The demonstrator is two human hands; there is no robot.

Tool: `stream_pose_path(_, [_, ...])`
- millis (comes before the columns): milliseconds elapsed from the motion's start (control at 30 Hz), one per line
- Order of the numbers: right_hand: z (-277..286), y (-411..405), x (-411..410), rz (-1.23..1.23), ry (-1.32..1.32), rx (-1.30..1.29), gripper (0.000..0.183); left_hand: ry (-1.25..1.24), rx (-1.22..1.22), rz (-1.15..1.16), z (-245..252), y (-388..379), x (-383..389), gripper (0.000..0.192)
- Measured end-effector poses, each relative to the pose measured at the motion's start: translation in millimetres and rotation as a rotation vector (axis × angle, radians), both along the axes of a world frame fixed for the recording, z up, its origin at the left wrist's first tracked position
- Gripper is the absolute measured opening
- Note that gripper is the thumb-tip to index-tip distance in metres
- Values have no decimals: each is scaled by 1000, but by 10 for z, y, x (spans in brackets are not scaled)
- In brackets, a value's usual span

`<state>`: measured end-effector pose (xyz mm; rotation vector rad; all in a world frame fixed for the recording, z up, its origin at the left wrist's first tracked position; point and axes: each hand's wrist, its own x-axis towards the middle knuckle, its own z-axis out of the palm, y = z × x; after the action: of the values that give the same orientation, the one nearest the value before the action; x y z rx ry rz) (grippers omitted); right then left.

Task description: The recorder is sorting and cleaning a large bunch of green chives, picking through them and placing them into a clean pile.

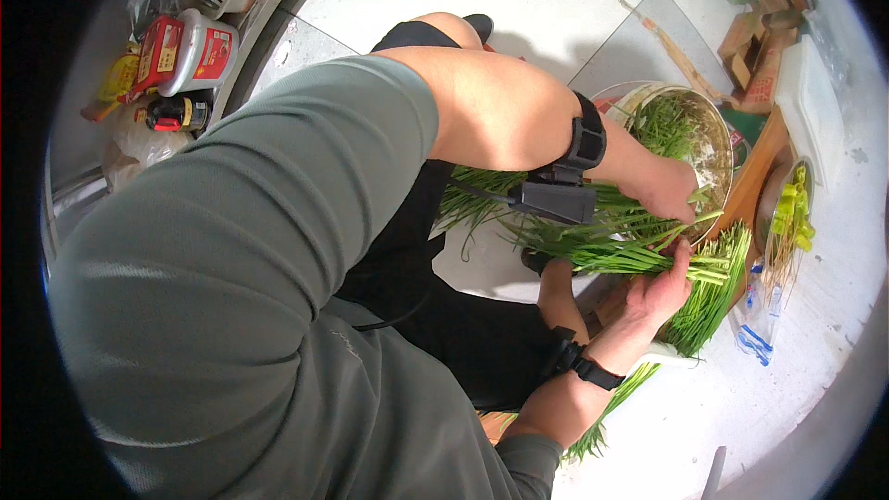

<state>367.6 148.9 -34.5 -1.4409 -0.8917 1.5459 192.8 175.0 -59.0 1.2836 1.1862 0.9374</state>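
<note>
My right hand (658, 295), palm up, grips a bunch of garlic chives (618, 257) near its pale stem ends. The long green leaves trail back towards my legs. My left hand (663, 191) is at the near side of a bucket (722, 135), its fingertips closed on a few chive stalks beside the bunch. Green trimmings (663, 125) lie inside the bucket, whose wall is smeared. A thick pile of chives (708, 312) rests just beyond my right hand. More chives (479, 198) show beneath my left forearm, partly hidden.
A wooden board (753, 177) and a metal bowl with yellow-green pieces (792, 212) stand past the bucket. Near them are a clear plastic bag (757, 323), a white container (809, 107) and cardboard (753, 62). A shelf at left holds a white tub (208, 55) and a dark bottle (177, 113).
</note>
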Motion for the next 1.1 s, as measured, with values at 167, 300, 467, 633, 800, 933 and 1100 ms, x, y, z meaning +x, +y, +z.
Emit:
stream_pose_path(167, [256, -15, -51, -126, -37, 50, 17, 18, -44, -5, 51, 7, -47, 32])
stream_pose_path(300, [432, 66, 285, -131, -38, 129, 10, 38, -70, -47, 64, 57, -132, 36])
stream_pose_path(467, [264, -9, -30, 30, -212, 79, 14, 37, -72, -1, 96, -59, -79, 37])
stream_pose_path(633, [77, -93, -212, 148, -216, 135, 16, 19, -13, -51, 39, -46, -18, 36])
stream_pose_path(800, [115, -93, -259, 188, -217, 127, 15, 256, 192, -144, 33, 26, -79, 39])
stream_pose_path(933, [51, -85, -181, 255, -269, 98, 13, 281, 139, -63, 50, 101, -120, 41])
stream_pose_path(1100, [-9, -109, -139, 250, -302, 72, 10, 56, -21, 301, -7, 281, -165, 43])
